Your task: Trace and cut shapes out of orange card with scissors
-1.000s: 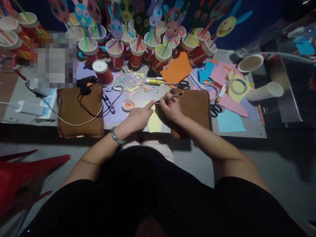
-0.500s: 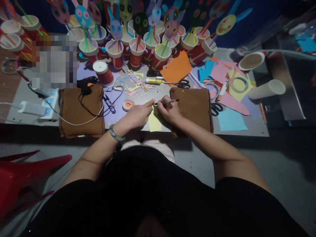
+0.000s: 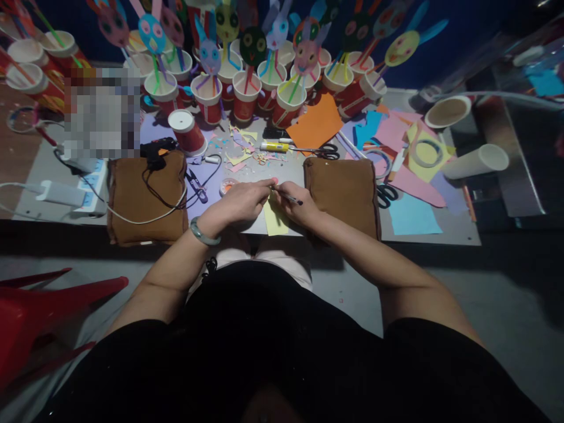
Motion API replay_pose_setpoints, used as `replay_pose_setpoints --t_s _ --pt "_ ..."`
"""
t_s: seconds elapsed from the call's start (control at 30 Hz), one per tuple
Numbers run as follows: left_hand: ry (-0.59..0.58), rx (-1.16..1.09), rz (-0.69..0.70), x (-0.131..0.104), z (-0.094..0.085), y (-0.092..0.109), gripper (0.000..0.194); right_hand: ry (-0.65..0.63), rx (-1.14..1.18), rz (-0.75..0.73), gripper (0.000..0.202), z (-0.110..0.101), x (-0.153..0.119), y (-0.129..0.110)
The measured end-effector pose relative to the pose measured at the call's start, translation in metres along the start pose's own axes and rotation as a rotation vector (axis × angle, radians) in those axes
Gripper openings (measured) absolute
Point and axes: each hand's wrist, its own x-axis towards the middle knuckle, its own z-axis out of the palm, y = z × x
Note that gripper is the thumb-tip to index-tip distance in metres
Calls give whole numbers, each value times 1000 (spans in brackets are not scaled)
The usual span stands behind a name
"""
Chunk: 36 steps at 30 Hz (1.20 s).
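My right hand [image 3: 300,202] is closed around a dark, slim pen [image 3: 294,200], its tip end hidden among my fingers. Its fingertips meet those of my left hand [image 3: 247,201], which is closed, with thumb and index finger together at a small pink piece [image 3: 274,180] that is too small to make out clearly. A strip of yellow paper [image 3: 276,222] lies under and between both hands at the table's front edge. Just behind my left hand sits a roll of tape [image 3: 228,186], partly covered.
Brown cushions [image 3: 147,200] flank the hands on both sides. Behind lie a glue stick [image 3: 274,147], scissors [image 3: 326,151], orange paper [image 3: 315,120] and scraps. Several red paper cups [image 3: 247,103] with rabbit-faced figures line the back. Cables and a power strip [image 3: 91,191] lie left.
My right hand has tilted the pen so its back end points lower, and moved in against my left fingertips. The left fingers have drawn closer together.
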Motion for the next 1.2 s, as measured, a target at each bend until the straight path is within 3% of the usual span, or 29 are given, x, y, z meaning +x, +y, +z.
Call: replay_pose_setpoints --t_s 0.33,0.67,0.83,1.03,1.13,1.2 --pt "-16 -19 -5 1 -3 -2 28 -24 18 4 18 -1 2 -1" --pt "-35 -38 3 -1 -6 1 32 266 8 76 23 -29 -2 -4" --pt "-35 -48 -8 -3 -1 2 30 159 -62 63 22 -32 11 1" --pt "24 -37 -12 -4 8 0 26 -34 -114 -24 27 -16 31 7" --pt "119 -81 -14 -8 13 -3 24 1 -85 -4 20 -14 36 7" --pt "228 -133 -30 -14 17 -4 23 91 -48 25 19 -19 37 9"
